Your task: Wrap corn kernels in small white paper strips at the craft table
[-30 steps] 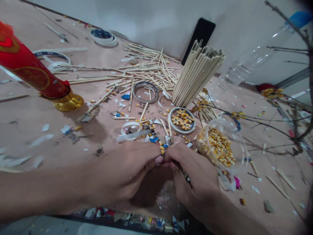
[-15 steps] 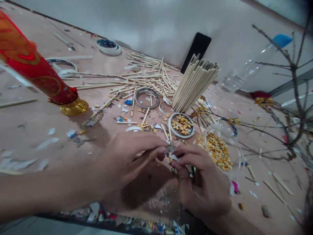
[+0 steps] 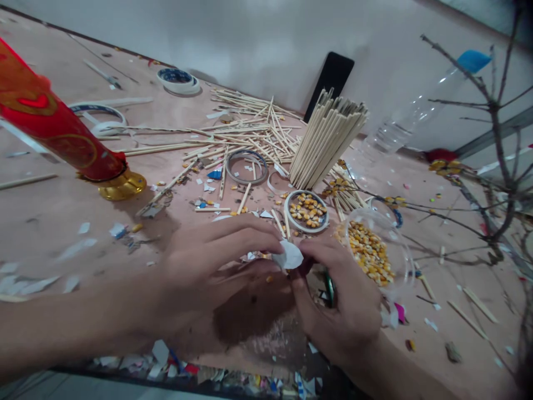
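Observation:
A small white piece [image 3: 290,255], like paper or tape, is between my two hands just above the table. My left hand [image 3: 225,261] has its fingers closed on the left edge of this piece. My right hand [image 3: 339,294] pinches at its right side, with fingertips and thumb together; what they grip is hidden. Part of something green shows inside the curl of my right hand. Beyond the hands, a tape ring [image 3: 308,211] holds yellow corn kernels. A clear plastic tub [image 3: 406,258] with more kernels stands beside my right hand.
Thin wooden sticks [image 3: 328,139] stand bundled behind the ring, and loose sticks [image 3: 258,133] lie left of them. A red ornament with a gold base [image 3: 122,186] stands left. Bare branches [image 3: 497,139] reach in at right. A black phone [image 3: 331,80] leans on the wall.
The white piece now shows larger and flatter between my fingertips. My left hand has shifted slightly left, and the fingers of my right hand have closed in nearer the piece.

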### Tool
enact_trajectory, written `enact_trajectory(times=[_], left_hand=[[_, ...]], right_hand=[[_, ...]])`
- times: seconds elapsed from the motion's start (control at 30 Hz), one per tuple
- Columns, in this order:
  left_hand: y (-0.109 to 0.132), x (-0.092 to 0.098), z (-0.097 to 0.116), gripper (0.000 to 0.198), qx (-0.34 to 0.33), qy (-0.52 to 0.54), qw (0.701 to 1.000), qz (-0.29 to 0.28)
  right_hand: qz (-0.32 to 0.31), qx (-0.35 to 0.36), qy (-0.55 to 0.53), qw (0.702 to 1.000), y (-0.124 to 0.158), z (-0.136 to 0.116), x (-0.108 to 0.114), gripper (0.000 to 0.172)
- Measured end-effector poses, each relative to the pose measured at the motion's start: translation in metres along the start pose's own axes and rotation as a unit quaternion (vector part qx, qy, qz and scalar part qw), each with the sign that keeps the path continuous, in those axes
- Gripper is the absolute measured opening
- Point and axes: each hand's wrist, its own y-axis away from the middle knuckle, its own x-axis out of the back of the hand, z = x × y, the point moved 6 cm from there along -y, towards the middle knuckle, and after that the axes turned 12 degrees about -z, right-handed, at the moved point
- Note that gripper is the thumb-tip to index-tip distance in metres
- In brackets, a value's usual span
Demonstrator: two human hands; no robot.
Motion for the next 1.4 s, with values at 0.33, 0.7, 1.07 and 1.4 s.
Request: enact_trajectory(times=[0.33, 0.7, 1.07, 1.4], left_hand=[[-0.004, -0.010, -0.009, 0.011, 0.029, -0.034, 0.999, 0.003], [0.012, 0.010, -0.007, 0.019, 0.114, -0.124, 0.982, -0.090], [0.064, -0.016, -0.018, 0.013, 0.221, -0.112, 0.955, -0.163], [0.060, 0.003, -0.014, 0.021, 0.173, -0.205, 0.960, -0.080]], right_hand=[[-0.081, -0.023, 0.029, 0.996, -0.011, 0.007, -0.009, 0.015], [-0.230, -0.073, 0.055, 0.969, -0.020, 0.010, 0.001, 0.037], [-0.181, -0.089, 0.235, 0.951, 0.021, -0.018, 0.036, 0.020], [-0.117, -0.155, 0.341, 0.920, 0.068, -0.006, 0.013, 0.042]])
